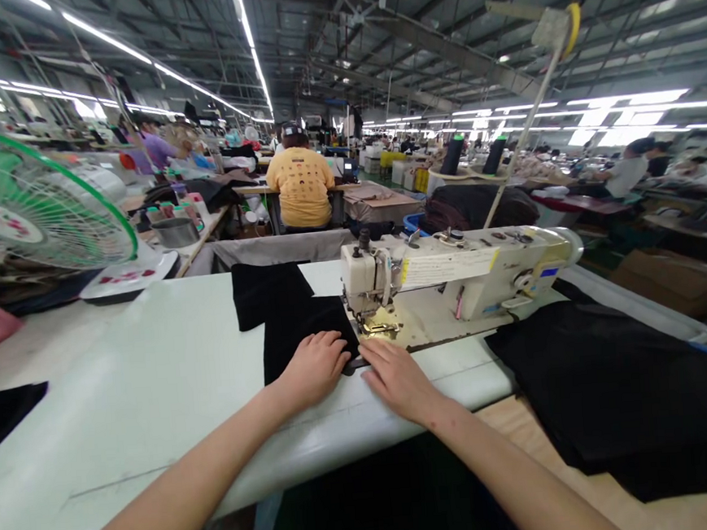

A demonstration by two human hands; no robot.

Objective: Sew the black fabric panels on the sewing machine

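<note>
Fabric, black (297, 331) and flat, lies on the pale worktop (156, 395) just left of the sewing machine (484, 291), its right edge close by the presser foot (364, 321). From where I watch, my left hand (316, 366) rests palm down over the near right corner of that cloth, fingers close together. My right hand (399, 380) lies just in front of the needle area, fingers extended and only slightly apart, the tips almost meeting those of the left. I can't tell whether either one is pinching the cloth or merely pressing it; the undersides are hidden from me.

I'd judge this piece to be partway through its handling: it is spread out and brought up to the machine, but no finished seam shows, and black on black hides any stitching. The cloth shows two overlapping lobes, and I can't say whether that is one panel or two.

More work may well remain around it. A pile of black cloth (620, 383) sits to the right of the machine, and another black piece (4, 415) lies at the far left, cut off by the view. Which of those are sewn and which are waiting, I can't make out.
</note>
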